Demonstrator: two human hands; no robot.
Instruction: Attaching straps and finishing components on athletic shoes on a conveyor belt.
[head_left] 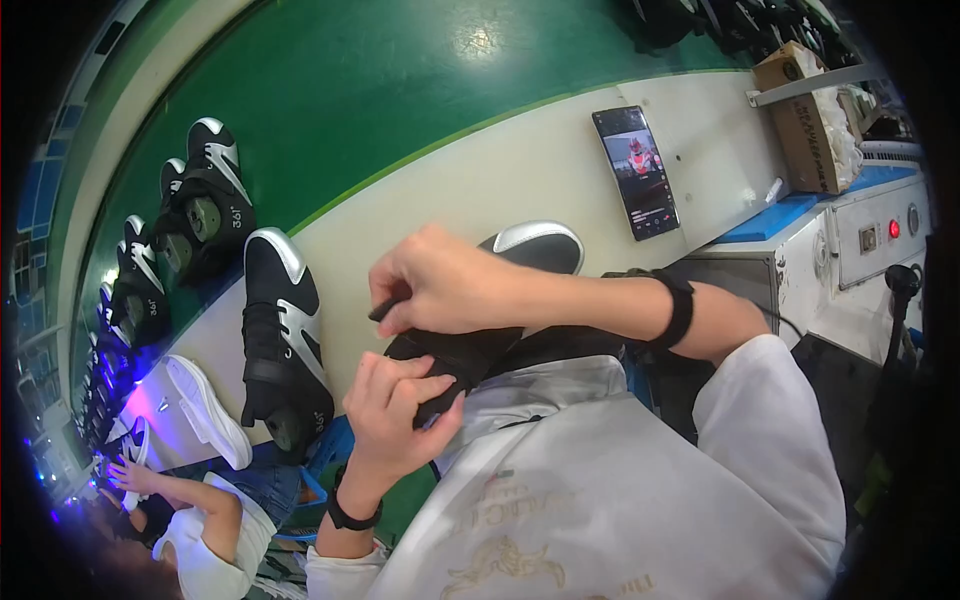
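Note:
I hold a black sneaker with a silver-white toe cap in front of my chest, toe pointing away. My left hand grips its near end from below, fingers curled around the black upper. My right hand lies over the top of the shoe, pinching a thin dark strap or lace at its left side. A black band circles each wrist.
A second black-and-silver sneaker lies on the cream bench edge to my left. More such sneakers ride the green belt. A phone leans ahead. A cardboard box and grey control box stand right. Another person works at lower left.

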